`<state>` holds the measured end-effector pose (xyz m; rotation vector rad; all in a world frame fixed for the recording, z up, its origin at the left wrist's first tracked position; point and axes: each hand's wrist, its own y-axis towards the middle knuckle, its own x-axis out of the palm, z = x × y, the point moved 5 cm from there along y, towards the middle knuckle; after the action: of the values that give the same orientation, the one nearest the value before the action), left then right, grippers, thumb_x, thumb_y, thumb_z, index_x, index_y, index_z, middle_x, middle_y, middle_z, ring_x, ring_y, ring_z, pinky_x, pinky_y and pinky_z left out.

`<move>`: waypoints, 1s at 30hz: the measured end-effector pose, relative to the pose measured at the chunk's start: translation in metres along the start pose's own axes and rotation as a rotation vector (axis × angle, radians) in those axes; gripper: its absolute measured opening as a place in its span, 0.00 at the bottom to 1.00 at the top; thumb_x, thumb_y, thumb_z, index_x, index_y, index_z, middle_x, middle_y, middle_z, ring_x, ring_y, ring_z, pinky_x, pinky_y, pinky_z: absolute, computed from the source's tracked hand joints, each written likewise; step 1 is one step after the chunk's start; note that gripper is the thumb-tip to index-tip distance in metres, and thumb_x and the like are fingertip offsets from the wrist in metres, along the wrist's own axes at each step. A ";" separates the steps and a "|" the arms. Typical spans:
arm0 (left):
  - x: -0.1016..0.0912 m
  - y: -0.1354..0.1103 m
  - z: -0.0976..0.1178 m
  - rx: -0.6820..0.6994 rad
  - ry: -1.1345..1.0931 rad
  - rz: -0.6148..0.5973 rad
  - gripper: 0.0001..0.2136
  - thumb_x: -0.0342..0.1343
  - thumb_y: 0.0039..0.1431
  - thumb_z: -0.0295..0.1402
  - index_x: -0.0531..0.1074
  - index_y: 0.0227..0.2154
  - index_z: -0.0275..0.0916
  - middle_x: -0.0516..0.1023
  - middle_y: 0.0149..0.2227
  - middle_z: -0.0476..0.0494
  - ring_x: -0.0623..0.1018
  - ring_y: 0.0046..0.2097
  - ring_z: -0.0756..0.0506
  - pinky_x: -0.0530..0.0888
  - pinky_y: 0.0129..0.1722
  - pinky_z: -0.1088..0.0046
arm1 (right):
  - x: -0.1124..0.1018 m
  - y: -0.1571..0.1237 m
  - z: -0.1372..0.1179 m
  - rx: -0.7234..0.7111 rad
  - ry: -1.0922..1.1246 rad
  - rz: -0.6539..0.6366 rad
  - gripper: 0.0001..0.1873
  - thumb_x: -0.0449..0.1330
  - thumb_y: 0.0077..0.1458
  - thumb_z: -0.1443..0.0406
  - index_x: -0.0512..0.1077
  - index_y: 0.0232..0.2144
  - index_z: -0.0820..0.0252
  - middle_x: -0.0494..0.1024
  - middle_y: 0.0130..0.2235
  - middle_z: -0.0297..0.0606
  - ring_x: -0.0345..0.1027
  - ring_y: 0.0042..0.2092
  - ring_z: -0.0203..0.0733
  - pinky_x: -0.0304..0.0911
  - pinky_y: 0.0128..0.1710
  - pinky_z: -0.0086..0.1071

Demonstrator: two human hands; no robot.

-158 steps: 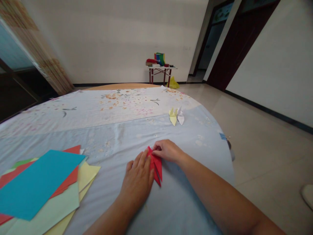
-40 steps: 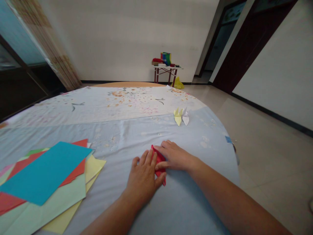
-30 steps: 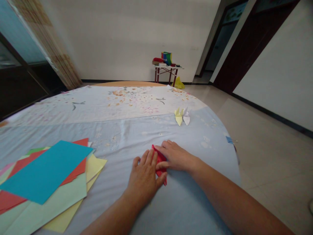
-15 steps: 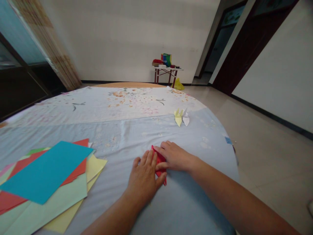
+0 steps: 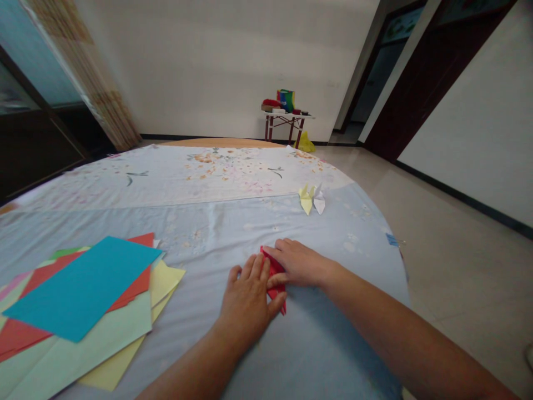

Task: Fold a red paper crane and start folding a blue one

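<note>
A small folded piece of red paper (image 5: 275,271) lies on the pale blue cloth of the round table (image 5: 216,222), mostly covered by both hands. My left hand (image 5: 247,298) rests flat on its left part, fingers stretched out and pressing down. My right hand (image 5: 296,264) lies flat on the right part, its fingers laid over the paper and pointing left. Only a red strip and a lower tip show between the hands.
A fanned stack of coloured sheets (image 5: 79,291), blue on top, lies at the near left. A yellow folded figure (image 5: 306,200) and a white one (image 5: 319,201) stand further back on the right. The table edge (image 5: 400,261) drops to tiled floor. A small side table (image 5: 286,119) stands by the far wall.
Five seconds ago the red paper was longer and more exposed, pinched by my right hand. Now both hands press flat on a shorter fold. Over the last second they have barely moved.
</note>
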<state>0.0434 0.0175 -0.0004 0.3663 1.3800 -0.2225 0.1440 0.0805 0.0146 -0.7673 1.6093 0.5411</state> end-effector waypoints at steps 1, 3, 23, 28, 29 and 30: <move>0.000 0.000 0.000 0.000 -0.001 0.001 0.28 0.41 0.57 0.49 0.61 0.55 0.36 0.61 0.59 0.36 0.58 0.60 0.38 0.55 0.53 0.55 | -0.001 0.001 0.000 -0.003 -0.005 -0.005 0.43 0.54 0.46 0.42 0.57 0.56 0.65 0.68 0.40 0.48 0.62 0.40 0.49 0.57 0.39 0.38; 0.000 0.000 0.000 0.001 -0.002 -0.001 0.28 0.41 0.57 0.49 0.61 0.55 0.36 0.61 0.59 0.36 0.58 0.60 0.38 0.55 0.53 0.55 | -0.001 0.001 0.000 -0.008 -0.010 -0.013 0.43 0.54 0.46 0.42 0.58 0.56 0.64 0.68 0.40 0.48 0.62 0.39 0.48 0.57 0.38 0.38; -0.003 0.000 0.002 -0.030 0.006 -0.013 0.29 0.42 0.57 0.48 0.59 0.56 0.34 0.59 0.60 0.35 0.57 0.60 0.38 0.56 0.53 0.56 | -0.002 0.000 -0.001 -0.012 -0.023 -0.005 0.43 0.51 0.47 0.41 0.57 0.56 0.65 0.68 0.40 0.49 0.63 0.38 0.48 0.57 0.37 0.37; -0.001 0.000 0.001 -0.022 0.012 0.010 0.30 0.41 0.57 0.49 0.58 0.57 0.33 0.59 0.60 0.34 0.58 0.60 0.38 0.55 0.54 0.56 | -0.002 -0.001 -0.002 0.006 -0.002 0.015 0.42 0.53 0.47 0.43 0.58 0.56 0.65 0.69 0.40 0.49 0.63 0.39 0.49 0.57 0.38 0.39; 0.000 0.000 0.001 -0.019 0.015 0.018 0.30 0.41 0.57 0.49 0.58 0.57 0.34 0.59 0.60 0.34 0.58 0.60 0.38 0.55 0.54 0.56 | -0.002 -0.001 -0.001 0.009 0.010 0.026 0.42 0.54 0.46 0.43 0.58 0.56 0.64 0.68 0.41 0.49 0.63 0.40 0.49 0.57 0.39 0.39; 0.000 -0.001 0.001 -0.018 0.019 0.025 0.30 0.40 0.57 0.49 0.58 0.57 0.34 0.59 0.60 0.34 0.58 0.60 0.38 0.55 0.54 0.56 | -0.001 -0.001 0.000 0.010 0.021 0.038 0.42 0.55 0.46 0.43 0.58 0.56 0.64 0.68 0.41 0.49 0.62 0.40 0.49 0.57 0.40 0.39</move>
<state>0.0439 0.0165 -0.0009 0.3712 1.3941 -0.1866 0.1445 0.0797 0.0160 -0.7379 1.6480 0.5533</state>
